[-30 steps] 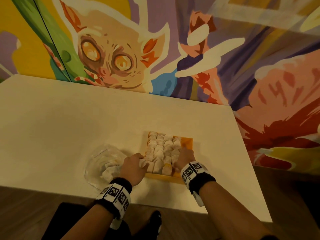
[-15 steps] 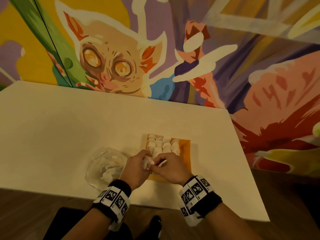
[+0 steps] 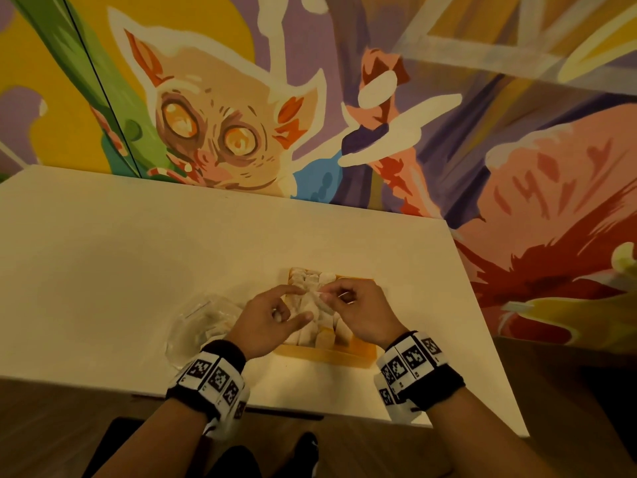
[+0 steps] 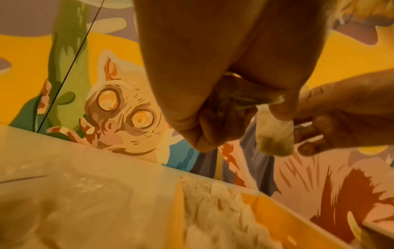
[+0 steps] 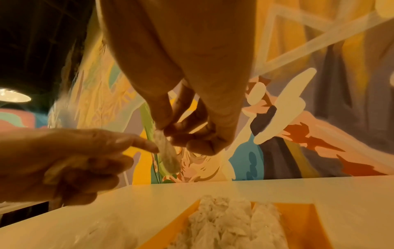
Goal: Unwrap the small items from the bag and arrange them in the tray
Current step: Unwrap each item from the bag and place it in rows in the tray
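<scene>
An orange tray (image 3: 324,354) near the table's front edge holds rows of small white items (image 3: 312,279). Above it my right hand (image 3: 329,298) pinches the top of one small pale item (image 5: 168,156), which hangs down from thumb and fingers. That item (image 4: 275,134) trails clear wrapper strands toward my left hand (image 3: 293,305). The left index finger is straight and touches the item's side. My other left fingers curl over a crumpled bit of wrapper (image 4: 232,96). A clear plastic bag (image 3: 201,322) with more white items lies left of the tray.
The white table (image 3: 138,253) stretches far to the left and back, up to a painted mural wall (image 3: 213,132). Its right edge runs close to the tray. Dark floor and my shoes show below the front edge.
My left hand left the bag and my right hand lifted out of the tray. They met over the tray, and now they have drawn slightly apart with the item between them.
</scene>
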Tool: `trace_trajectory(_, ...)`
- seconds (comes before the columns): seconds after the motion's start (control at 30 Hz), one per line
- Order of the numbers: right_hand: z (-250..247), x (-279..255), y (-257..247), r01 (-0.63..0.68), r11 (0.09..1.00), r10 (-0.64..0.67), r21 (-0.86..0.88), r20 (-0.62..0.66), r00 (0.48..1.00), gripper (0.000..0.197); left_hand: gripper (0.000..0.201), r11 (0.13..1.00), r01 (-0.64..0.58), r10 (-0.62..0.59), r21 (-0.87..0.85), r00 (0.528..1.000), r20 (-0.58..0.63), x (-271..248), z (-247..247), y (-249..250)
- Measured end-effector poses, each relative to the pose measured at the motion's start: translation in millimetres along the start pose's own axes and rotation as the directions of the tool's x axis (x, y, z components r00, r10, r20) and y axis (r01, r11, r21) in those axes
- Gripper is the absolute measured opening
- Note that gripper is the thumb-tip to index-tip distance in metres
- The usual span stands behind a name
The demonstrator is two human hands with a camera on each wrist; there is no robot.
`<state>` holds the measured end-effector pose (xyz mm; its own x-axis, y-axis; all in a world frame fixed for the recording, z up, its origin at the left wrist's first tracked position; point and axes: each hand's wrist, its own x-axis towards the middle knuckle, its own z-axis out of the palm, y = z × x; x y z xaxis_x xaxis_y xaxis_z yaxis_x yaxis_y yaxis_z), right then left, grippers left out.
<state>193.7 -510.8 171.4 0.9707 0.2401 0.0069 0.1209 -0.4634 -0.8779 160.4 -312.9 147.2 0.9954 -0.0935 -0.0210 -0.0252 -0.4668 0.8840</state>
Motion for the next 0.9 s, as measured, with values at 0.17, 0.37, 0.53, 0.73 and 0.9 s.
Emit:
trace_trajectory(0.17,-1,2,0,0.012,1.0,-0.012,0.006,0.022,1.0,0.008,0.008,0.995,-0.078,0.083,0.067,0.994,-0.07,15,1,14)
trace_trajectory(0.37,2,0,3,0.008,0.999,-0.007,0.047,-0.036,0.999,0.01,0.009,0.984,-0.087,0.104,0.158,0.989,-0.103,20,3,23)
trace_trajectory(0.53,3,4,5,-0.019,0.999,0.018,0.045,0.015,1.0,0.016,0.008,0.989,-0.066,0.086,0.128,0.984,-0.154,25,7,28)
trace_trajectory(0.73,8,4,4,-0.025,1.0,0.024,0.013,0.08,0.997,0.004,0.005,0.995,-0.06,0.072,0.076,0.985,-0.157,24,11,33)
trace_trajectory(0.9,-3,11,15,-0.163,0.956,0.184,-0.245,0.065,0.981,0.009,0.009,0.989,0.091,-0.068,0.115,0.979,-0.194,24,10,16)
